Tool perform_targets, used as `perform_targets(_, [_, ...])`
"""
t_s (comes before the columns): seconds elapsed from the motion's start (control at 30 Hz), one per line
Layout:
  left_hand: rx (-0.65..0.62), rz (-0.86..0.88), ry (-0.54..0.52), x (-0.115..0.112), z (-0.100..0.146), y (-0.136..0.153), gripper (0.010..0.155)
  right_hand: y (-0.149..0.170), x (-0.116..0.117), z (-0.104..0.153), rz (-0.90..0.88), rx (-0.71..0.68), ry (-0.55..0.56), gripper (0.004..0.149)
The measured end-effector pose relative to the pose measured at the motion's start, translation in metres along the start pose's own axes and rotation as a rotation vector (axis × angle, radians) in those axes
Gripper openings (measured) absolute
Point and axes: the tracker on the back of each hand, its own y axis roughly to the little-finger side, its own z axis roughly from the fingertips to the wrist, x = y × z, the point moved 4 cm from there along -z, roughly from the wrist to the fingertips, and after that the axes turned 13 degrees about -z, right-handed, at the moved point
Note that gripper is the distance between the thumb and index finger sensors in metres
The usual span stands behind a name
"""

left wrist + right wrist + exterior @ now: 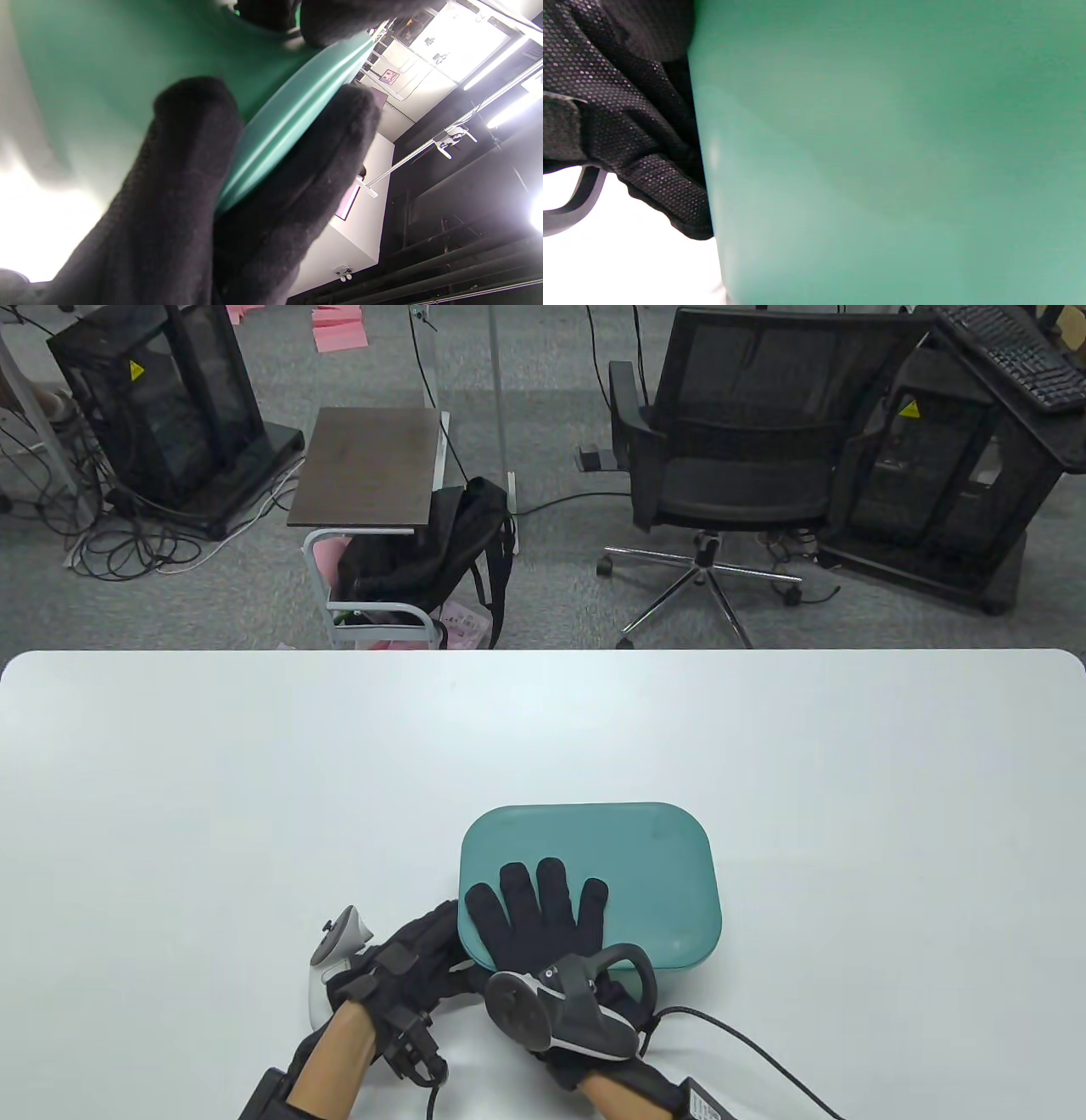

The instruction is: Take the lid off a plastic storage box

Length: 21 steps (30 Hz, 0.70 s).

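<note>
From above, the teal plastic storage box (594, 891) is sitting on the white counter (254, 780) close to its near edge, a little right of the middle, with its lid (645, 848) on top. The right hand (543, 925) is lying flat on the lid with its fingers spread out, pressing down on the near left part of it. The left hand (407, 967) is coming in against the box's near left corner, its fingers (443, 923) reaching to the lid's edge there, though from here I cannot tell how tightly it is holding. In the left wrist view, the lid's rim (292, 110) is running diagonally across the picture, and two gloved fingers (186, 169) are straddling it, one against the green wall below the rim and one on the far side, so that hand is pinching the lid's edge. In the right wrist view, the box's green wall (882, 152) is filling most of the picture, with a glove strap (628, 127) pressed up beside it on the left.
</note>
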Motion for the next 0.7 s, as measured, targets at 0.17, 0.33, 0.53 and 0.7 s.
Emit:
perform_targets(0.17, [-0.001, -0.001, 0.001, 0.0000, -0.0006, 0.0005, 0.049, 0.0010, -0.0007, 0.0002, -0.025, -0.010, 0.002, 0.072])
perform_targets(0.33, [-0.011, 0.007, 0.010, -0.0012, -0.0013, 0.0018, 0.052, 0.0023, -0.0017, -0.0003, -0.054, -0.012, -0.008, 0.072])
perform_targets(0.53, [-0.021, 0.018, 0.021, -0.0024, -0.0019, 0.0023, 0.055, 0.0037, -0.0037, -0.0002, -0.067, -0.017, -0.007, 0.071])
perform_targets(0.7, [-0.021, 0.023, 0.026, -0.0032, -0.0015, 0.0030, 0.056, 0.0041, -0.0037, -0.0004, -0.079, -0.017, -0.010, 0.071])
